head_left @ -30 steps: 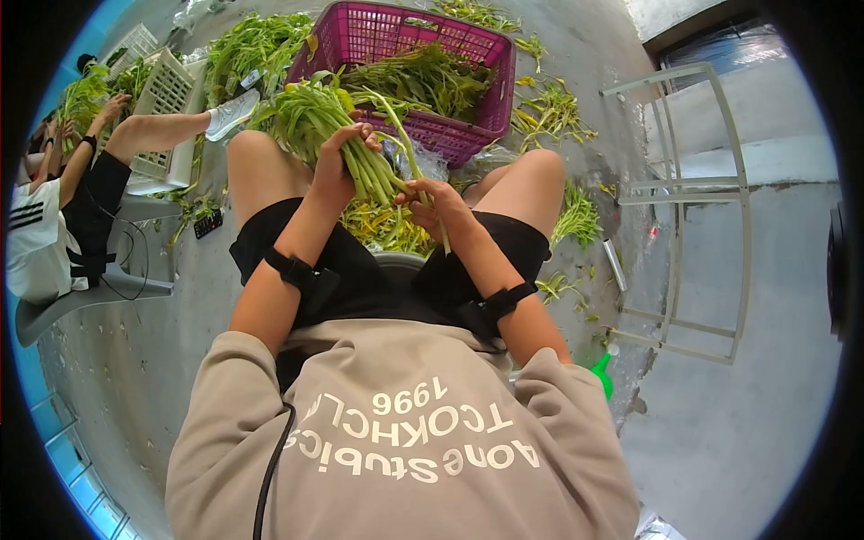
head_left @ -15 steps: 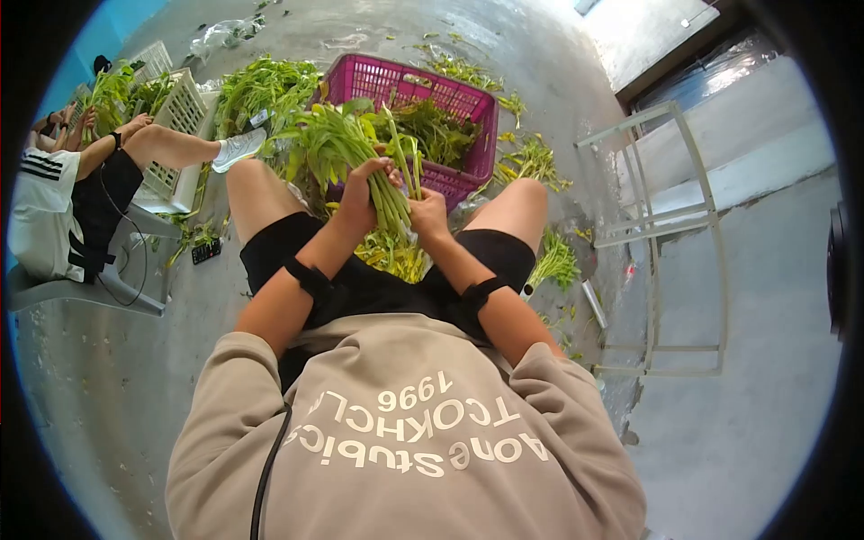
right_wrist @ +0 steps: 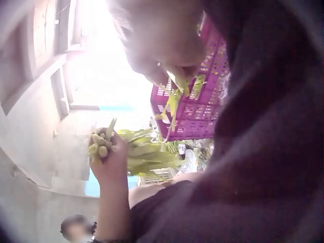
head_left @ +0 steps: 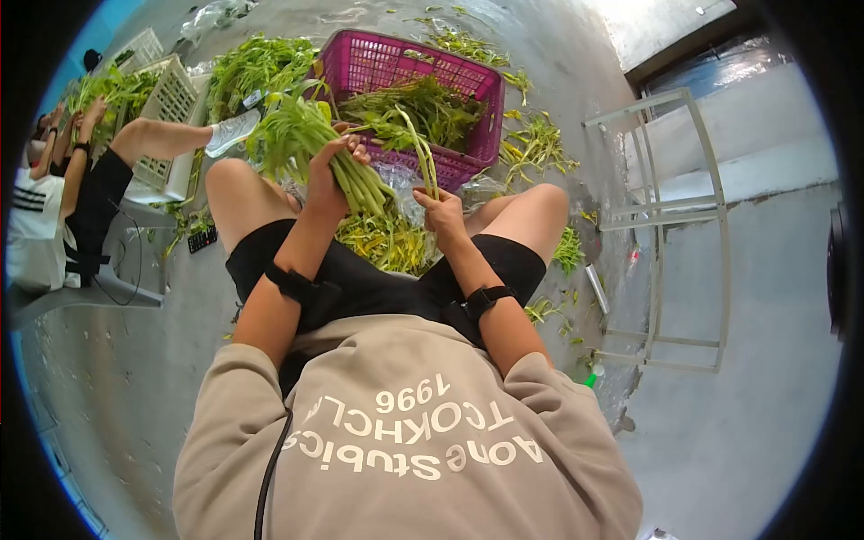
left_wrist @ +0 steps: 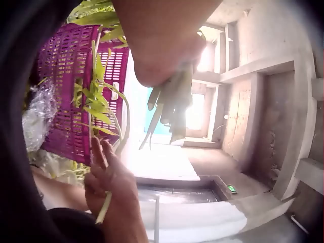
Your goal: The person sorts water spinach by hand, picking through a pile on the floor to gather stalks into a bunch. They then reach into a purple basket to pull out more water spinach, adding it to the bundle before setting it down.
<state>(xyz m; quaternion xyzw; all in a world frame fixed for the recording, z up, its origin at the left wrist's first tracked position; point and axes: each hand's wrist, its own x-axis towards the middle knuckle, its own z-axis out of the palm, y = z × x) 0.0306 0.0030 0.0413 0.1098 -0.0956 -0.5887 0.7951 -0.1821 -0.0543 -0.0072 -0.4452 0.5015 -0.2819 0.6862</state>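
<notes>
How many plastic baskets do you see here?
3: a pink basket ahead of the knees, a white basket at upper left, a second white basket behind it. More may be hidden.

From the left wrist, the left hand point(left_wrist: 162, 43) is only a blurred mass against the top edge. Its fingers can't be made out, and the bundle of greens point(left_wrist: 172, 106) shows just its cut ends below it. From the right wrist, glare washes out the right hand point(right_wrist: 152, 45), so its hold on the single stem point(right_wrist: 177, 78) is unclear. Dark out-of-focus cloth point(right_wrist: 263, 142) covers the pink basket point(right_wrist: 195, 124) on its right. In the head view, the left edge crops the seated person point(head_left: 45, 225).
</notes>
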